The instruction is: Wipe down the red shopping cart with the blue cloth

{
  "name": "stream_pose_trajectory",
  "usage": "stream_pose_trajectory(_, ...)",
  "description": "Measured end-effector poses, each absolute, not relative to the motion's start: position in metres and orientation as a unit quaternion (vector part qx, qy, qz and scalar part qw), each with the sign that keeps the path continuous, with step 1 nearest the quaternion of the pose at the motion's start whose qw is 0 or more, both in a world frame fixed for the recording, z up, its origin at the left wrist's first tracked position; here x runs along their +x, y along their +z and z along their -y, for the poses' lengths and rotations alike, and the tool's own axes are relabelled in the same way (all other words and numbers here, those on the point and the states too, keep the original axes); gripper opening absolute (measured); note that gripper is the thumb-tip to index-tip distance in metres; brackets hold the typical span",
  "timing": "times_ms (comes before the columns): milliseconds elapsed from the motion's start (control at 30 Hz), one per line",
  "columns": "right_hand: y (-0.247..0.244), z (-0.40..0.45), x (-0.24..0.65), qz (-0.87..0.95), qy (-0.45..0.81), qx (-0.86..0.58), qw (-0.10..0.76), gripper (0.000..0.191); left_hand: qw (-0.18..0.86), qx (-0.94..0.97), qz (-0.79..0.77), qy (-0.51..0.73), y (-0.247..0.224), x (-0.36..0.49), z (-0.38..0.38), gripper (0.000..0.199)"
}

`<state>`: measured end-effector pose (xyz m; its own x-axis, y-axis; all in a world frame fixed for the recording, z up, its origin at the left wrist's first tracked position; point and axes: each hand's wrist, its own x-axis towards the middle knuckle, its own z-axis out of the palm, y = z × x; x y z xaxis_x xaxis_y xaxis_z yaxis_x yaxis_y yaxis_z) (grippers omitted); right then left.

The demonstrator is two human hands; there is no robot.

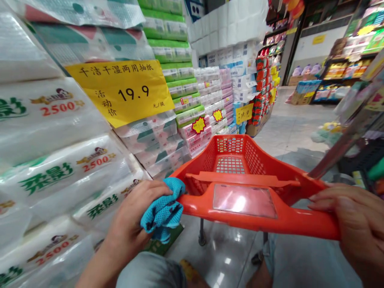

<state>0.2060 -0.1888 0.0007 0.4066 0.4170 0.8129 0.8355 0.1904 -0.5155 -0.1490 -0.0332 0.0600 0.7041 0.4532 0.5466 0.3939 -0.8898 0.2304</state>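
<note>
My left hand (127, 218) grips a crumpled blue cloth (163, 210) against the left end of the orange plastic handle (258, 218) of a shopping cart. My right hand (357, 228) wraps around the handle's right end at the lower right. A shallow orange mesh basket (232, 154) sits on the cart just beyond the handle. A clear panel (244, 201) is set into the handle between my hands. Nothing shows inside the basket.
Tall stacks of plastic-wrapped tissue packs (54, 160) stand close on the left, with a yellow price sign (120, 92). Glossy floor tiles (288, 132) run ahead between goods on shelves. A stocked display (360, 100) stands at the right.
</note>
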Motion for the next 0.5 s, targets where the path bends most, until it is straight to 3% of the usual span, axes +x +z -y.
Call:
stream_pose_trajectory(133,-0.003,0.181,0.232,0.53,-0.184,-0.582,0.589,0.026,0.107,0.926,-0.21,0.297,0.068,-0.143,0.02,0.022)
stream_pose_trajectory(333,-0.002,0.171,0.243,0.515,-0.254,-0.642,0.508,0.019,0.144,0.914,-0.188,0.33,0.061,-0.124,0.021,0.02)
stream_pose_trajectory(500,-0.013,0.154,0.251,0.51,-0.277,-0.616,0.533,0.033,0.186,0.923,-0.142,0.307,0.034,-0.103,0.015,0.027)
